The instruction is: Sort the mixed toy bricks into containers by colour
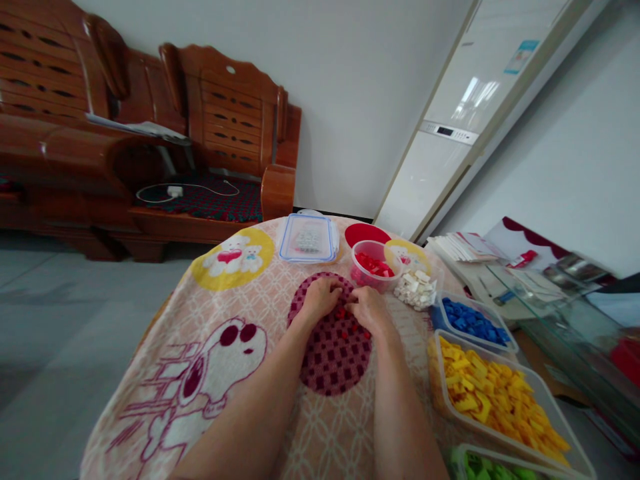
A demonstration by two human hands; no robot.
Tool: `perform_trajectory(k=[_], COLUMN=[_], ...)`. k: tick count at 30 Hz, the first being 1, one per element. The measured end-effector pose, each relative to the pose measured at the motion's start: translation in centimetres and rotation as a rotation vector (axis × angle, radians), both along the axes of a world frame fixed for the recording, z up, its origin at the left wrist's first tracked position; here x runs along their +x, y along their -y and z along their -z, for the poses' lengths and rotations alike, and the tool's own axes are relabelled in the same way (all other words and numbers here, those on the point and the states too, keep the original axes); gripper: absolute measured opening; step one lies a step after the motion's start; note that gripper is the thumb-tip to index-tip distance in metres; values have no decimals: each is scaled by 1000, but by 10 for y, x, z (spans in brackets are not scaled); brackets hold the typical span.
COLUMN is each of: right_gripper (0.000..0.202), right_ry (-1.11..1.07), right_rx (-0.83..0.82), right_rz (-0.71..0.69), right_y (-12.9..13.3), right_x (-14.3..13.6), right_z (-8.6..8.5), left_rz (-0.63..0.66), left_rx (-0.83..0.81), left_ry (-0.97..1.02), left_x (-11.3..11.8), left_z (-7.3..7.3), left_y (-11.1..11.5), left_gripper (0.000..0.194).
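Observation:
Over the dark red checkered circle printed on the tablecloth, both hands work close together. My left hand has its fingers curled in, the tips partly hidden. My right hand is bent inward too, fingers closed, beside a small red toy brick. What either hand pinches is too small to make out. A few more loose red bricks lie on the cloth below the fingers. Just beyond my right hand stands a round clear tub of red bricks.
White bricks are heaped right of the tub. Along the right edge sit boxes of blue bricks, yellow bricks and green bricks. A clear blue-rimmed lid and a red round lid lie at the back.

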State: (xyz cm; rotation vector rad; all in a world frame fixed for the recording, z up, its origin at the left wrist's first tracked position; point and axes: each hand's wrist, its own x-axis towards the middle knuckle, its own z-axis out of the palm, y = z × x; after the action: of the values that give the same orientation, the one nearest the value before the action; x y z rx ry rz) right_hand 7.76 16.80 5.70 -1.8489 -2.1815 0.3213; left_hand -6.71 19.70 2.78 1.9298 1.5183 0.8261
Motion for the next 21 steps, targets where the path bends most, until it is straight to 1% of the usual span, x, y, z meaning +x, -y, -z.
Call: perform_trajectory(k=[11,16,21], right_gripper=[15,15,12], right_ry=[-116,-259,-374], right_rx=[68,123,201], right_rz=[49,54,102], right_y=[-3,-4,-2], right_x=[3,3,1], right_z=[4,1,-6], left_rz=[-6,-2,-1], left_rx=[-11,4,7], left_ry=[-3,5,-2], left_x=[0,0,-1], left_z=[1,1,-1], left_y=[0,1,1], left_gripper=[25,25,26])
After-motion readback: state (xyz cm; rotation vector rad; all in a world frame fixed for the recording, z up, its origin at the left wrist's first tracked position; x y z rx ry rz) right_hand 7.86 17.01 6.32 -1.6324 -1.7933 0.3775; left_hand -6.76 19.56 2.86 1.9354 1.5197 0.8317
